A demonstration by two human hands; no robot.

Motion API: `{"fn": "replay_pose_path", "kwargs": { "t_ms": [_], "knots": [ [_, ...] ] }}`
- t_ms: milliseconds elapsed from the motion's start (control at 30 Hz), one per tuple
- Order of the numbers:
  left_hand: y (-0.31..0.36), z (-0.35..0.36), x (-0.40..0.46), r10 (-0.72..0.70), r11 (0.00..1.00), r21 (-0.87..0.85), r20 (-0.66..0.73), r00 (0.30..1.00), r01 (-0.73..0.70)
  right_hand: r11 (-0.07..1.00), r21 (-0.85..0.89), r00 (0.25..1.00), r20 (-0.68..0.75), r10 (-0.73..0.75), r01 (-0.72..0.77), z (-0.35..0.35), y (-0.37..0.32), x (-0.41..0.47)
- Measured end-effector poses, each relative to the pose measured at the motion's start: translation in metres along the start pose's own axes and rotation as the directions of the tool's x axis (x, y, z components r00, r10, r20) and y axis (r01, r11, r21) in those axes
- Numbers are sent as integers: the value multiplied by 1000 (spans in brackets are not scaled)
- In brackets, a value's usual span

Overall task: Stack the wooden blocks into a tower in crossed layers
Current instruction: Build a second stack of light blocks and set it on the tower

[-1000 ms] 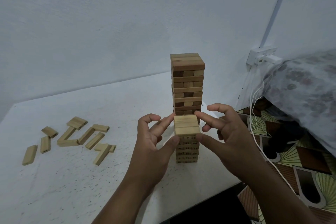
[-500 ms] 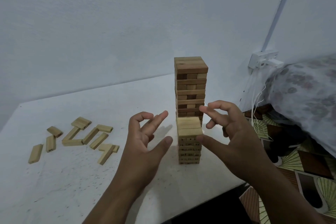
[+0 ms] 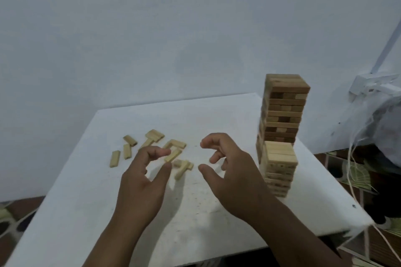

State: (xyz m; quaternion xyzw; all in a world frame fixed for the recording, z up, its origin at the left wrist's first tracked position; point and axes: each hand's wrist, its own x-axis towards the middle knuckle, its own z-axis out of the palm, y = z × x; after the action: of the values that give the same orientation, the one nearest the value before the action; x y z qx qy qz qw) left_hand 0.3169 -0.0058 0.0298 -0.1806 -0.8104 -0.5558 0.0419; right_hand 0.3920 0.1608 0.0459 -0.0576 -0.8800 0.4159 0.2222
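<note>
Both the left hand and right hand hover empty, fingers spread, above the white counter near loose pale wooden blocks, light, stiff pieces best pinched by their long sides.

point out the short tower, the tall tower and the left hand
short tower [image 3: 280,154], head view, on its top layer
tall tower [image 3: 284,112], head view, mid front face
left hand [image 3: 143,182], head view, back of the hand

The left hand hides some loose blocks; the short tower covers the tall tower's base.
</note>
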Motion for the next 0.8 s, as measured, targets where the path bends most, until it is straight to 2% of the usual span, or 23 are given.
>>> {"fn": "replay_pose_path", "kwargs": {
  "t_ms": [133, 267, 367, 433, 500, 667, 800],
  "knots": [
    [-31, -9, 5, -69, 971, 232, 26, 997, 61, 996, -83, 999, 43, -33, 37, 40, 23, 14],
    [-47, -8, 8, -55, 929, 369, 81, 995, 21, 967, -249, 999, 22, -43, 47, 67, 41, 21],
    [-52, -3, 13, -45, 908, 419, 135, 990, -16, 896, -435, 986, 164, -16, 87, 76, 43, 25],
    [-55, 2, 15, -39, 906, 422, 167, 985, -36, 870, -487, 977, 211, 29, 80, 77, 46, 27],
    [-60, 7, 16, 1, 910, 405, 196, 981, -82, 879, -474, 978, 203, 55, 49, 76, 48, 28],
    [-62, 17, 24, -51, 911, 405, 293, 955, -76, 925, -380, 995, 99, 7, 31, 68, 54, 28],
    [-70, 15, 29, -20, 889, 443, 289, 957, -115, 924, -371, 979, 202, -11, 87, 68, 52, 33]
  ]
}}
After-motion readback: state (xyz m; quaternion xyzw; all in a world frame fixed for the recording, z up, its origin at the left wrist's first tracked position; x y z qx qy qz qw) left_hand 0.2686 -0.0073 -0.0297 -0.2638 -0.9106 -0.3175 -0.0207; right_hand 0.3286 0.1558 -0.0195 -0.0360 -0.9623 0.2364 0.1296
